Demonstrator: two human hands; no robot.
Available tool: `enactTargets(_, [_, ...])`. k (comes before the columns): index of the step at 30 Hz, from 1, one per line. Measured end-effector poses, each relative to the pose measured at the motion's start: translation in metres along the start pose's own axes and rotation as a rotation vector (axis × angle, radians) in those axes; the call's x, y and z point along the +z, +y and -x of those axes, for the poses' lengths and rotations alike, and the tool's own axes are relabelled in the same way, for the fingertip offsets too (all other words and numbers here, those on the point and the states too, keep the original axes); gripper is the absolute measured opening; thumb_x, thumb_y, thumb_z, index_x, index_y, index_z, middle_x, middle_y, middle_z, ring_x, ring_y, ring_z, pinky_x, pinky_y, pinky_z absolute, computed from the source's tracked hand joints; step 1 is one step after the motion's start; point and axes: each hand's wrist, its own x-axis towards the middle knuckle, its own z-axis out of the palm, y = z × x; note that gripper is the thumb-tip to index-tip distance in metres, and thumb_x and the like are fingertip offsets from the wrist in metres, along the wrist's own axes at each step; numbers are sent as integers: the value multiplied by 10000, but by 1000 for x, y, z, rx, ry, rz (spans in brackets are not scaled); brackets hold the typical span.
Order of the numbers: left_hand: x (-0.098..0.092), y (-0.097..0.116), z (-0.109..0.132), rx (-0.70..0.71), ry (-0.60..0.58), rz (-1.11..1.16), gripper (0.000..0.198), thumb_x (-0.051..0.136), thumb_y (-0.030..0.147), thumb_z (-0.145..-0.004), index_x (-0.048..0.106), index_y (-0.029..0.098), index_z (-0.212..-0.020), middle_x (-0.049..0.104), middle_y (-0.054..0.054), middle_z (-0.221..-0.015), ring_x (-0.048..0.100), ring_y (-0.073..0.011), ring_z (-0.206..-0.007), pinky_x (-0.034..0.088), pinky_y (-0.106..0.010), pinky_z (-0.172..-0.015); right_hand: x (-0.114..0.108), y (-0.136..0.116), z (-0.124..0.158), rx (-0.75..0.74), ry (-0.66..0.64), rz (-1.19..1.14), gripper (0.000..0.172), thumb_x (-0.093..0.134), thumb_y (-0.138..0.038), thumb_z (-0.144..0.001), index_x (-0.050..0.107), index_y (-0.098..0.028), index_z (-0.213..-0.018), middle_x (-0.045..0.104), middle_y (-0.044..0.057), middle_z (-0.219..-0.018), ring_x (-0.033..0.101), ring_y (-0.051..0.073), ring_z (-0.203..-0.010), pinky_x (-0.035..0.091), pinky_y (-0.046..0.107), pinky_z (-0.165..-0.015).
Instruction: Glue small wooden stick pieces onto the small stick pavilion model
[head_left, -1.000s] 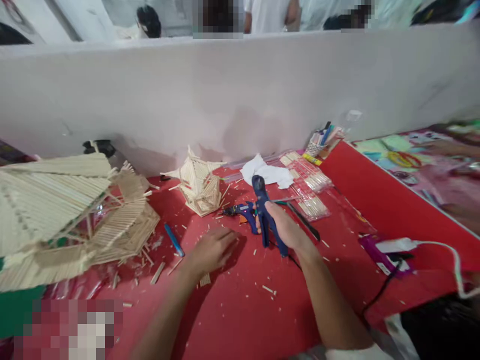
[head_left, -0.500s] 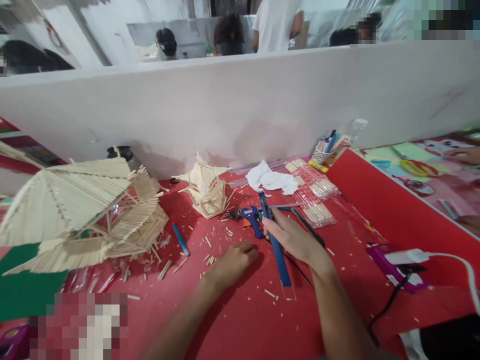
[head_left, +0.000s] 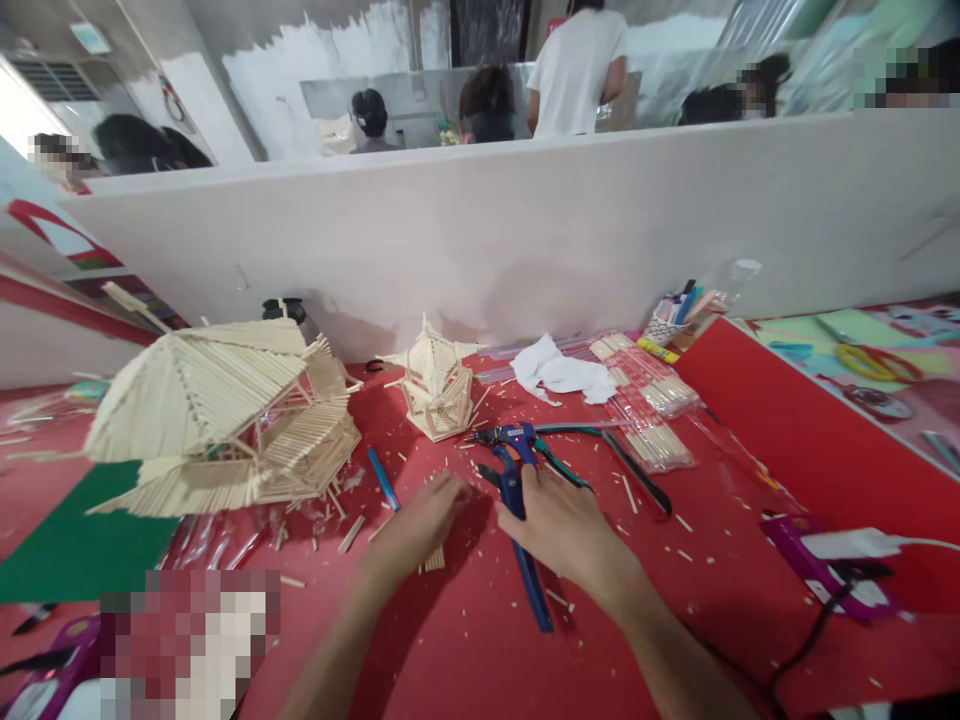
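Where the blue tool (head_left: pixel 514 500) is slanting: over the red table (head_left: pixel 465 670)
Right hand (head_left: pixel 574 530): grasping it
Left hand (head_left: pixel 427 512): curling; cannot tell if holding anything
Handling: likely feeling stiff, weighty; handles (head_left: pixel 534 590) offering grip

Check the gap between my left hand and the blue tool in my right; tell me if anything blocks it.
Nothing visible blocks it: only red tabletop shows between the left hand and the blue tool in the right hand. The glue gun lies beyond, outside that gap.
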Motion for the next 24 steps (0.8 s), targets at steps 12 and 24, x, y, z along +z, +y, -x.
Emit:
enactTargets(12, [-28, -18, -9, -325, 434, 858, 322, 759, 367, -754, 614, 178, -971, 688, -28, -889, 670, -149, -827, 531, -291, -829, 39, -28, -20, -166, 222, 54, 193, 552, -226, -914, 595, -113, -1064, 652, 179, -1036, 617, 305, -1022, 520, 357, -728])
enactTargets(24, [-24, -15, -28, -330, 532, 1079, 390, 817, 346, -670, 545, 187, -901, 655, 14, -805, 634, -109, -759, 498, -240, -777, 25, -48, -90, -515, 303, -1104, 196, 651, -372, -853, 682, -190, -918, 718, 46, -900, 676, 178, -824, 534, 284, -747])
